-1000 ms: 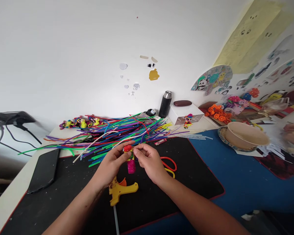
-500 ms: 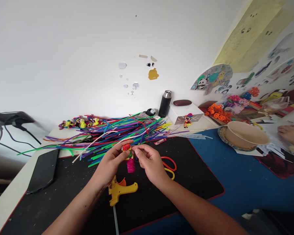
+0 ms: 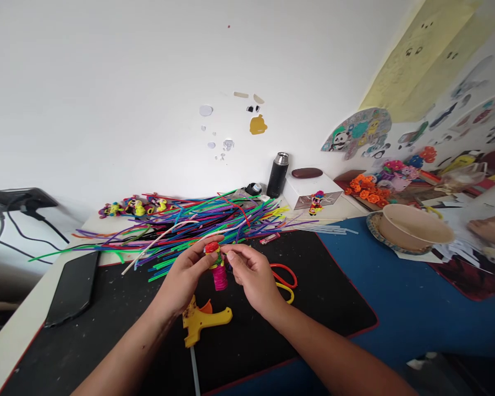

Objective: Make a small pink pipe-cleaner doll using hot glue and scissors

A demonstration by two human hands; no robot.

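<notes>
My left hand point(image 3: 186, 273) holds a small figure point(image 3: 220, 278) upright by its upper part, with a red top, yellow and green middle and magenta coiled base. Close against its right side is my right hand point(image 3: 252, 273), thumb and index finger pinched together; what is between them is too small to make out. Below my hands a yellow glue gun point(image 3: 210, 319) lies on the black mat point(image 3: 313, 308). Behind them spreads a pile of colourful pipe cleaners point(image 3: 214, 220). Red and yellow scissor handles point(image 3: 286, 275) show beside my right wrist.
A phone point(image 3: 72, 289) lies at the left. At the back stand a black thermos point(image 3: 278, 175) and a white box point(image 3: 309, 190) with a finished-looking figure point(image 3: 315, 203) before it. A bowl point(image 3: 416, 226) and another person's hand point(image 3: 490, 228) are at the right.
The figure has shifted very slightly left in my fingers. At the right, the other person's hand has moved a little. My hands keep nearly the same pose.
</notes>
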